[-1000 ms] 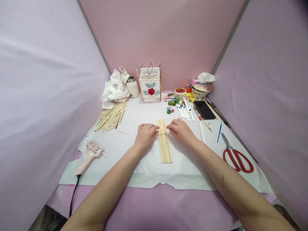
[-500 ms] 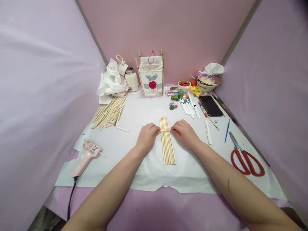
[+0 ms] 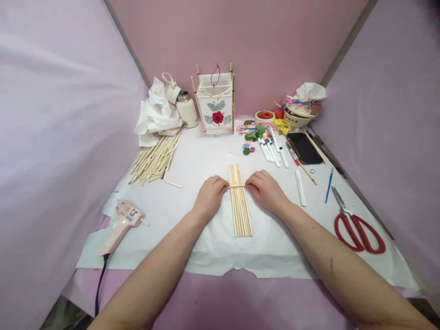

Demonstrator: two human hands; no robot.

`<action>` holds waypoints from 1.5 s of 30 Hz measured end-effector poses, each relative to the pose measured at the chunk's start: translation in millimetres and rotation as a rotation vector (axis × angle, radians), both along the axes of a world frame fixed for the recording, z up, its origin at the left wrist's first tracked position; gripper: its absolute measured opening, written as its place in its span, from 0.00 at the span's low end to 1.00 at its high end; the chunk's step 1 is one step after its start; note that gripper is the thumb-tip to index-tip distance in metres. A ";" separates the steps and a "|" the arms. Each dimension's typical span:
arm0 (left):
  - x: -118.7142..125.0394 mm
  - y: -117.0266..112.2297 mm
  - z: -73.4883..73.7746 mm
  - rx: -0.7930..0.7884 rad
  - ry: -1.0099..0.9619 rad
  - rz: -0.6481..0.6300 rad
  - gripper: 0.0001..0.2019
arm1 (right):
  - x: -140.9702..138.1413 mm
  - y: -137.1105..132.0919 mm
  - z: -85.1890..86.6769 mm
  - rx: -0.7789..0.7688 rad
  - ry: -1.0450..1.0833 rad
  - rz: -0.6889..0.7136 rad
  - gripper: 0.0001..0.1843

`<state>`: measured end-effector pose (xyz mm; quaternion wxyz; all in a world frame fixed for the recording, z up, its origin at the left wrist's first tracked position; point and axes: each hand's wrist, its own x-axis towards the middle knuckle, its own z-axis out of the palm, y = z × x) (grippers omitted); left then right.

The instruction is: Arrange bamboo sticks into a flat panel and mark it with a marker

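Several thin wooden sticks [image 3: 242, 215] lie side by side on the white paper, forming a flat strip that points away from me. A short wooden stick [image 3: 237, 186] crosses them in the upper half. My left hand [image 3: 212, 192] pinches its left end between thumb and fingers. At the other end, my right hand [image 3: 263, 187] does the same, fingers closed. Whether the short stick is fixed to the row or only rests on it, I cannot tell. Both forearms reach in from the bottom corners.
Left are a pink hot glue gun [image 3: 123, 224] and a pile of sticks [image 3: 154, 160]. A lantern [image 3: 216, 107] with a red rose stands at the back, beside a cream bottle [image 3: 187, 112]. On the right lie markers [image 3: 271, 151], a phone [image 3: 305, 148] and red-handled scissors [image 3: 357, 229].
The whole view has shifted slightly. Both hands keep their pinch on the short stick's ends, with hardly any movement against the row of sticks.
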<state>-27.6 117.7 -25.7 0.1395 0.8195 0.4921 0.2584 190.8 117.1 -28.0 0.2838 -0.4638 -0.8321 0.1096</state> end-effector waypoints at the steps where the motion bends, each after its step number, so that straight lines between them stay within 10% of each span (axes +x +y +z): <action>1: 0.1 -0.3 0.4 0.000 -0.003 0.000 0.06 | 0.0 -0.2 0.0 -0.003 0.008 0.000 0.08; 45: 1.6 1.4 -0.9 0.058 0.206 -0.014 0.09 | -1.5 1.3 -2.7 0.016 -0.038 0.009 0.09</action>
